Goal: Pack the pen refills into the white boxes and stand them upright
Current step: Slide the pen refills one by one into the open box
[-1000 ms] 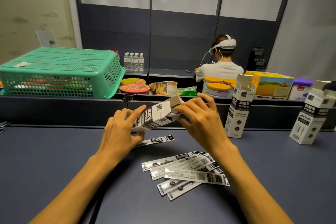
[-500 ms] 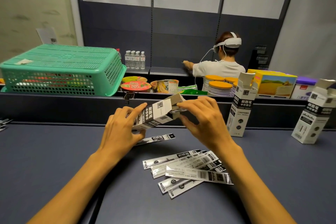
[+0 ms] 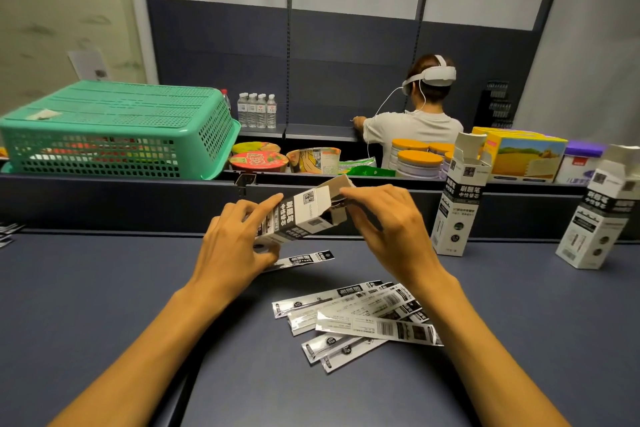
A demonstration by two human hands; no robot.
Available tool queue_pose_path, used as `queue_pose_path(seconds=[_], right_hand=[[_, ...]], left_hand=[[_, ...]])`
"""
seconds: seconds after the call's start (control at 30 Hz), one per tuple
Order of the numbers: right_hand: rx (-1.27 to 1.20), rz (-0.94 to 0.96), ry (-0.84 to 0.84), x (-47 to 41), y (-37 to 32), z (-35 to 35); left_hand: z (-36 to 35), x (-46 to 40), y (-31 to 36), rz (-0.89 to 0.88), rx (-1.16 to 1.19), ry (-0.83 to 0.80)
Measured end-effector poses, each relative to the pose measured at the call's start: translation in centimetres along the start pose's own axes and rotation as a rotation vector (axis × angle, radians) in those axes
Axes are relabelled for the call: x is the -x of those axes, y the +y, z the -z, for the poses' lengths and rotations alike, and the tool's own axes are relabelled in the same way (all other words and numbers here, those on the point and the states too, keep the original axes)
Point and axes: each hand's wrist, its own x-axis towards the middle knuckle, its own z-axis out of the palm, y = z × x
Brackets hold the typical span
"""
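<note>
White box (image 3: 304, 215) printed 刷题笔 中性替芯 | left hand (image 3: 235, 246) grip clamps it | right hand (image 3: 388, 222) pinches its flap

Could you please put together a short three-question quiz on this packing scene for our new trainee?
1. True or false: the white box held in both hands stands upright on the table.
2. How many white boxes already stand upright at the right of the table?
A. none
B. two
C. four
3. Fill in: the loose pen refills lie on the table in front of the ____ hand.

Key
1. False: the left hand and right hand hold it tilted above the table, its end flap open.
2. B: the nearer box and the far-right box.
3. right
</note>
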Motion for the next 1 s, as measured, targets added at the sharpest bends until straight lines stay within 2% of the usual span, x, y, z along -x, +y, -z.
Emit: queue_pose_path(seconds=[0.13,0.3,0.53,0.6,0.7,0.8,1.0], right_hand=[[0.016,0.048,-0.056,0.1,-0.1,-0.2],[-0.129,0.022,-0.177,0.5,-0.7,-0.9],[-0.301,-0.186,-0.071,0.7,0.6,0.2],[-0.321,-0.276,-0.173,1.1,1.5,0.5],[-0.340,-0.433,-0.492,2.1,2.6,0.3],[-0.298,-0.468,-0.724,2.9,2.7,-0.6],[-0.273,-0.421,-0.854,2.0,1.9,-3.1]], left_hand=[[0.0,0.1,0.2,-0.015,0.014,-0.006],[0.0,0.1,0.2,-0.021,0.023,-0.007],[0.1,0.0,-0.1,0.004,0.009,0.010],[0.2,0.0,-0.3,0.015,0.013,0.021],[0.3,0.0,-0.5,0.026,0.016,0.028],[0.3,0.0,-0.6,0.034,0.019,0.018],[0.4,-0.1,-0.9,0.056,0.024,0.024]])
